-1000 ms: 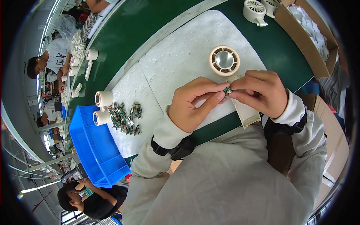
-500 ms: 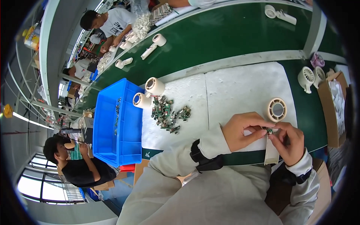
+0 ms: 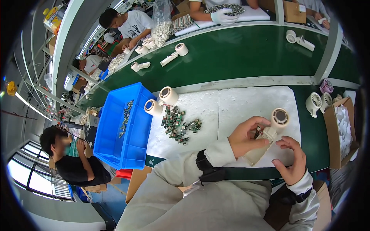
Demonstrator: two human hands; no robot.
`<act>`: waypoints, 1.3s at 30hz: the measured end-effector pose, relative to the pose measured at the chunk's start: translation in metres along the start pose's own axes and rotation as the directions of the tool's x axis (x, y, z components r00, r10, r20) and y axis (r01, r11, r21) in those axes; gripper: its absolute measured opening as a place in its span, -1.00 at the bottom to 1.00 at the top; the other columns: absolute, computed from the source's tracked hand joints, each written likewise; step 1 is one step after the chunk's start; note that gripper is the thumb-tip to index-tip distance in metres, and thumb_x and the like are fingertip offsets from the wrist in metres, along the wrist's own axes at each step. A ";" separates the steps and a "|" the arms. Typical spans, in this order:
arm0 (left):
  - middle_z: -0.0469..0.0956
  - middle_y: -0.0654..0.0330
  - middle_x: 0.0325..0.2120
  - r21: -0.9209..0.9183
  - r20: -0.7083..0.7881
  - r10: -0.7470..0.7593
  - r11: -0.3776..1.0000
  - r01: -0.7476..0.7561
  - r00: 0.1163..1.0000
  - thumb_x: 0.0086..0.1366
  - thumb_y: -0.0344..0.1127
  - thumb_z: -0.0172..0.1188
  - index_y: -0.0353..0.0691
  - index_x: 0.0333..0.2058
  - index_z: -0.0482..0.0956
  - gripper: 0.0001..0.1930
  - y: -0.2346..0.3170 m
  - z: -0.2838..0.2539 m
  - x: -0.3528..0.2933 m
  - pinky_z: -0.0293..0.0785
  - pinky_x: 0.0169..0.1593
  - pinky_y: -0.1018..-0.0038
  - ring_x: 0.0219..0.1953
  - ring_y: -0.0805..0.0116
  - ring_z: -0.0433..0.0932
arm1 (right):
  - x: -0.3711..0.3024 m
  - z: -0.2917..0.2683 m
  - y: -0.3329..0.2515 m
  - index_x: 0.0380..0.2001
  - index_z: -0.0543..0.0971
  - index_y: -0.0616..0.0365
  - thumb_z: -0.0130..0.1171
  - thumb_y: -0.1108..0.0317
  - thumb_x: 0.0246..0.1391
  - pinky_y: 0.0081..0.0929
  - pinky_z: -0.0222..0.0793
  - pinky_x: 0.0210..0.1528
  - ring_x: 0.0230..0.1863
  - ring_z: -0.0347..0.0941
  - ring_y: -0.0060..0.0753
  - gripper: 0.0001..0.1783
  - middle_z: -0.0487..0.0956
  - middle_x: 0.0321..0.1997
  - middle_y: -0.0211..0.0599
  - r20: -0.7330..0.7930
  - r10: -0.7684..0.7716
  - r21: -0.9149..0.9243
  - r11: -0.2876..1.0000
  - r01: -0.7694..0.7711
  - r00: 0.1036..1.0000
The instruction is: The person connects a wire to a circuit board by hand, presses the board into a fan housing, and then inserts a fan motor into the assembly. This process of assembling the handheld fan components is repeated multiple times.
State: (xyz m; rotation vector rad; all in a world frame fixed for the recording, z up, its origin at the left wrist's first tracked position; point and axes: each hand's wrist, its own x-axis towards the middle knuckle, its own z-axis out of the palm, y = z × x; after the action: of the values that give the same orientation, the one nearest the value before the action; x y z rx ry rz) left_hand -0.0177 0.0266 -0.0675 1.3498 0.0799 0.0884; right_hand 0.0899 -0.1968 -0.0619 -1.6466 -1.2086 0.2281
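A cream-white handheld fan lies tilted over the white foam sheet, its round head pointing away from me and its open handle toward me. My left hand grips it around the neck, thumb on the near side. Beside those fingers shows a small green circuit board, partly hidden. Just right of the handle, my right hand is apart from the fan, with fingers spread and nothing in them. A heap of small green circuit boards rests on the foam sheet to the left.
A blue bin with more boards stands left, beside two fan heads. At right are fan parts and a cardboard box of white pieces. Across a metal rail runs a green belt carrying fans; people work beyond it.
My right hand has let go of the small circuit board and drawn back, its fingers opening. My left hand has moved from pinching near the board to gripping the fan's neck. The fan has turned.
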 end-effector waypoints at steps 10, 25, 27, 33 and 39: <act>0.40 0.06 0.30 -0.311 -0.279 0.163 0.917 -0.250 0.946 0.35 -0.42 0.30 -0.12 0.37 0.27 -0.35 0.013 -0.012 0.008 0.40 0.28 0.21 0.33 0.06 0.38 | 0.003 0.000 0.000 0.18 0.48 0.25 0.51 0.38 -0.01 -0.36 0.49 -0.03 -0.16 0.56 -0.25 -0.32 0.63 -0.17 -0.18 0.063 0.042 -0.020 0.999 -0.041 0.997; 0.49 0.05 0.26 0.708 0.357 0.223 0.570 -0.418 0.907 0.31 -0.43 0.33 -0.23 0.01 0.64 -0.71 -0.002 0.000 0.001 0.34 0.31 0.16 0.33 -0.06 0.35 | 0.009 0.001 0.000 -0.18 0.68 0.15 0.48 0.42 -0.01 -0.30 0.51 -0.12 -0.17 0.55 -0.15 -0.72 0.65 -0.22 -0.24 0.108 -0.074 -0.181 0.979 0.092 0.991; 0.49 0.05 0.25 0.706 0.353 0.226 0.572 -0.417 0.908 0.32 -0.41 0.33 -0.24 0.00 0.64 -0.72 -0.003 0.000 0.002 0.35 0.31 0.17 0.32 -0.07 0.36 | 0.009 0.001 0.000 -0.18 0.68 0.16 0.48 0.43 -0.01 -0.30 0.51 -0.12 -0.17 0.55 -0.16 -0.71 0.65 -0.22 -0.24 0.113 -0.074 -0.185 0.978 0.094 0.991; 0.52 0.05 0.23 0.709 0.338 0.216 0.582 -0.399 0.916 0.33 -0.36 0.34 -0.23 -0.07 0.70 -0.78 0.001 0.000 0.004 0.36 0.29 0.18 0.32 -0.05 0.37 | 0.010 0.001 0.003 -0.20 0.70 0.15 0.48 0.44 -0.02 -0.31 0.50 -0.15 -0.19 0.54 -0.18 -0.73 0.63 -0.24 -0.26 0.101 -0.085 -0.189 0.977 0.103 0.991; 0.54 0.07 0.21 0.695 0.334 0.208 0.604 -0.389 0.919 0.34 -0.33 0.34 -0.22 -0.12 0.75 -0.82 0.000 -0.002 0.003 0.37 0.27 0.18 0.31 -0.04 0.38 | 0.010 0.000 0.001 -0.22 0.73 0.15 0.48 0.44 -0.02 -0.33 0.50 -0.17 -0.21 0.52 -0.22 -0.75 0.61 -0.26 -0.29 0.116 -0.084 -0.193 0.975 0.105 0.990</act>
State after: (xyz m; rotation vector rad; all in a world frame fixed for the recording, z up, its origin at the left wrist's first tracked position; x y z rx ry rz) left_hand -0.0146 0.0285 -0.0681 2.2095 -0.3508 0.2082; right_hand 0.0951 -0.1892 -0.0592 -1.7613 -1.4261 0.1406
